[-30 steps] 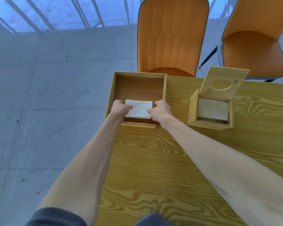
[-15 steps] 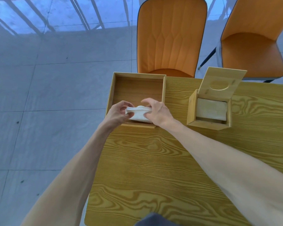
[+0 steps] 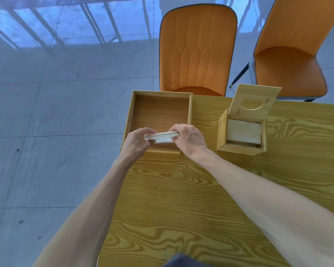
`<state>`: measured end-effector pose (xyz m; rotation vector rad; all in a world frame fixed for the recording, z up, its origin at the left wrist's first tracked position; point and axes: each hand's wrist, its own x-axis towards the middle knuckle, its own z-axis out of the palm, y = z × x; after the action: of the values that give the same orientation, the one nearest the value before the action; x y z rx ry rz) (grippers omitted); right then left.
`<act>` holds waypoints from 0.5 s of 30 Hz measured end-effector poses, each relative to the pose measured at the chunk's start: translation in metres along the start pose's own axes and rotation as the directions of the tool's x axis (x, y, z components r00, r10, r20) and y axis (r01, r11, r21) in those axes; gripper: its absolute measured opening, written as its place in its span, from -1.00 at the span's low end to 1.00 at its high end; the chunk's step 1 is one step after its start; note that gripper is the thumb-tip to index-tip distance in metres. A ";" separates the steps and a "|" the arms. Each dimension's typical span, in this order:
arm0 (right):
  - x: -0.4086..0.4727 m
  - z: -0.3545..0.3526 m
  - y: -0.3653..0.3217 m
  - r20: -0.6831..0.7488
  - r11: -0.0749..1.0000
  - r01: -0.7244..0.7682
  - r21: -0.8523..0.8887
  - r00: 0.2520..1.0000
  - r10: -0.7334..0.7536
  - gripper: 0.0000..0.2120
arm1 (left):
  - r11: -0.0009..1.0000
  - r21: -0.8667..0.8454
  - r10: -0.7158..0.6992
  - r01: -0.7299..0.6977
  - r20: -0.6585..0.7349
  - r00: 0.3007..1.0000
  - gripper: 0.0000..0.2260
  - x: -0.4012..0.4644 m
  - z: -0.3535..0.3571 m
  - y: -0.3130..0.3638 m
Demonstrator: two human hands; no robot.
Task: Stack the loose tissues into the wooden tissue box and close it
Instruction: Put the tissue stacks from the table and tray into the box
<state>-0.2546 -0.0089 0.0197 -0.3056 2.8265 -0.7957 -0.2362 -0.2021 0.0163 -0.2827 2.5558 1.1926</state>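
A: Near edge first. Wood-grain table (image 3: 181, 209), both forearms reaching in from the bottom of the view.

B: Hands?

A: Left hand (image 3: 137, 142) and right hand (image 3: 189, 140) each pinch one end of a stack of white tissues (image 3: 161, 137). Fingers curled tight on it, thumbs on top. Stack is flat and held above the near wall of the open wooden tray (image 3: 160, 112).

B: Touching the tray?

A: Can't tell. Tray floor behind the stack is bare wood. Tray sits at the table's left edge, far corner.

B: Tissue box?

A: Wooden tissue box (image 3: 241, 135), right of the tray, well apart from the hands. Its lid (image 3: 254, 102) is hinged up at the back, oval slot visible. More tissues (image 3: 244, 132) already lie inside, below the rim.

B: Beyond?

A: Two orange chairs: one (image 3: 198, 49) behind the tray, one (image 3: 289, 54) behind the box. Grey tiled floor (image 3: 56, 93) to the left.
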 end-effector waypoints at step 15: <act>-0.035 -0.041 0.035 -0.102 0.968 -0.076 0.238 0.990 0.102 -0.78 | 0.991 -0.110 0.070 -0.075 -0.050 0.996 -0.75 -0.016 0.013 0.042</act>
<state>-0.2355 0.0488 0.0395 -0.0996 2.7858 -1.1456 -0.2315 -0.1644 0.0443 -0.2466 2.5625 1.3743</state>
